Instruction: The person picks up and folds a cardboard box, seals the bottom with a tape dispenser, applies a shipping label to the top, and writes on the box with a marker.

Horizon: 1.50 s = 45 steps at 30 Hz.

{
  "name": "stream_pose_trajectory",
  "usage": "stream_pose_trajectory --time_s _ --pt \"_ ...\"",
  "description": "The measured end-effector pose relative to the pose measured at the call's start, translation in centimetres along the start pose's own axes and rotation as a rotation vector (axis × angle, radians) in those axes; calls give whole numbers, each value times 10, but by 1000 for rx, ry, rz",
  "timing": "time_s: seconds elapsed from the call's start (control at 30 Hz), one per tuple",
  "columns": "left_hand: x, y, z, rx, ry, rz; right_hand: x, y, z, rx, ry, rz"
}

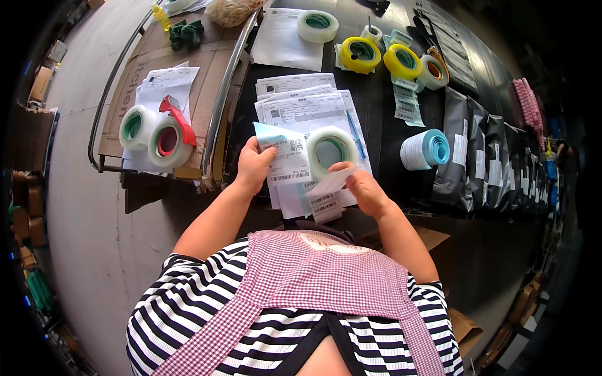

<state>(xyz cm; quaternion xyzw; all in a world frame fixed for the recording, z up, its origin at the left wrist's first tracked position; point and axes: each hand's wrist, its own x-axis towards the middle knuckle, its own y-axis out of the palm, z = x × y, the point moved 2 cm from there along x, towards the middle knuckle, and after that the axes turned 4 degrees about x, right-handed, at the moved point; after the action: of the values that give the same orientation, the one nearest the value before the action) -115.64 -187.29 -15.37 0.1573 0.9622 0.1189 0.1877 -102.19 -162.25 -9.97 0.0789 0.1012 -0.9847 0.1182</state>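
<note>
Landmark: a clear tape roll (312, 150) lies over the papers, between the 2 hands.
Left hand (254, 164): thumb on top, pinching the edge of a label sheet (285, 161) with a pale blue corner, just left of the tape roll.
Right hand (369, 194): fingers narrowed on a white slip (332, 182), just below the tape roll; whether a fingertip touches the roll, I cannot tell.
Label strip (325, 207): hangs below the tape roll, printed with barcodes.
Printed sheets (298, 106): overlapping, above and partly under the tape roll.
Blue pen (353, 128): on those sheets, right of the tape roll.
Blue label roll (414, 152): farther right of the tape roll, near dark mailing bags (461, 144).
Tear risk: a sharp pull by the right hand could rip or crease the slip.
Sticking risk: any exposed adhesive could catch on the sheets if the slip sags.
Mix-up risk: overlapping, similar-looking papers could get paired wrongly.
</note>
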Motion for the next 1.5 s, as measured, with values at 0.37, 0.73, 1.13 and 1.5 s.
stream_pose_trajectory --time_s 0.37,0.73,1.13,1.5 --pt "-11 42 -4 549 217 -154 -16 4 4 370 -105 -117" --pt "-35 33 -27 766 593 -185 -71 11 44 -11 -301 -591" --pt "-134 195 -5 -204 -477 808 -203 42 50 -942 -372 -1140" --pt "-235 331 91 -85 -772 896 -373 72 -21 -807 -15 -1435"
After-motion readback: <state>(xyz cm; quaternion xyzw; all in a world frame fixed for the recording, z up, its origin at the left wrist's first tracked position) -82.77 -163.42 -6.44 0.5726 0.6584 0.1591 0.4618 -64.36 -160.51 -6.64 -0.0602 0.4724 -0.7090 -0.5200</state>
